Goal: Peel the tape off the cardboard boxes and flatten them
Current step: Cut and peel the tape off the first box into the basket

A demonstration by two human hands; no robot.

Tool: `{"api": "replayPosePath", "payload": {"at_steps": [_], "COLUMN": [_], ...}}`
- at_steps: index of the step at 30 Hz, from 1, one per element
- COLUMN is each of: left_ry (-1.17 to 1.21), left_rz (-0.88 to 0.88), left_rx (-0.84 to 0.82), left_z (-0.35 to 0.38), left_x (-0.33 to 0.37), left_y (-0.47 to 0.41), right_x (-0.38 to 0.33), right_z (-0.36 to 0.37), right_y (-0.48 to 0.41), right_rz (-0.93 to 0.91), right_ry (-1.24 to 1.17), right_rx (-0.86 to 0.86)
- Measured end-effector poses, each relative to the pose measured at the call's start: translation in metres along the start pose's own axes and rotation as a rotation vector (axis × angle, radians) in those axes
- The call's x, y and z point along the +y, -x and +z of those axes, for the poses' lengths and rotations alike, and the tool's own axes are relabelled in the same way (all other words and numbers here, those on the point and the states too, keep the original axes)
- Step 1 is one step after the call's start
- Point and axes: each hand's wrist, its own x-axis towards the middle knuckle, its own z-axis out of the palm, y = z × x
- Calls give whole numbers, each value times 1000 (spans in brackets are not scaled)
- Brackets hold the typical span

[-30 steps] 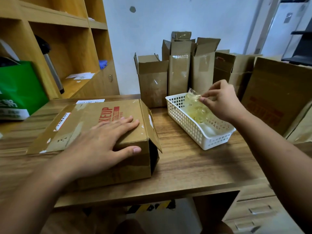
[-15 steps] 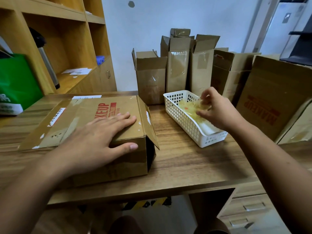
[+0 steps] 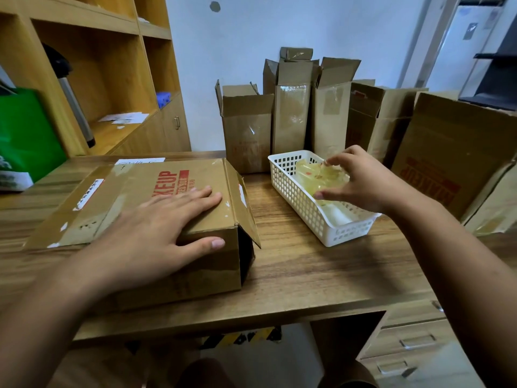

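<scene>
Cardboard, brown with red print, makes up the long box [image 3: 131, 189] lying on the wooden bench [image 3: 307, 264] just left of the white plastic lattice basket [image 3: 302, 204], its end flap open toward the basket. The left hand [image 3: 156, 228] lies flat on the box top, fingers straight, thumb down the near side. The right hand [image 3: 361, 183] hangs over the basket, fingers spread and loosely bent above a crumpled wad of clear yellowish tape [image 3: 313, 173] inside it; whether they touch it I cannot tell. Behind the basket stand tall opened brown cartons [image 3: 291, 116].

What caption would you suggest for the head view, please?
Left hand flat on box; right hand over tape in white basket.
</scene>
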Motion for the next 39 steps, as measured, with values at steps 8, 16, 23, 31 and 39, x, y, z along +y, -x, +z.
{"api": "replayPosePath", "payload": {"at_steps": [8,16,23,31,39], "left_ry": [-4,-18,67,6,68], "left_rz": [13,58,276,471,324], "left_rx": [9,49,171,438,529], "left_z": [-1,1,-1,9,30], "left_x": [1,-2,-22,-39,-45], "left_y": [0,0,4,16,40], "right_x": [-7,-25,-72,-91,-83], "right_z": [-6,-5,32,63,66], "right_y": [3,16,24,11,24], "right_rz": [46,-165,-471,-500,-535], "right_ry": [113,-102,-272,-229,-70], "right_rx": [231,453,143,-71,56]}}
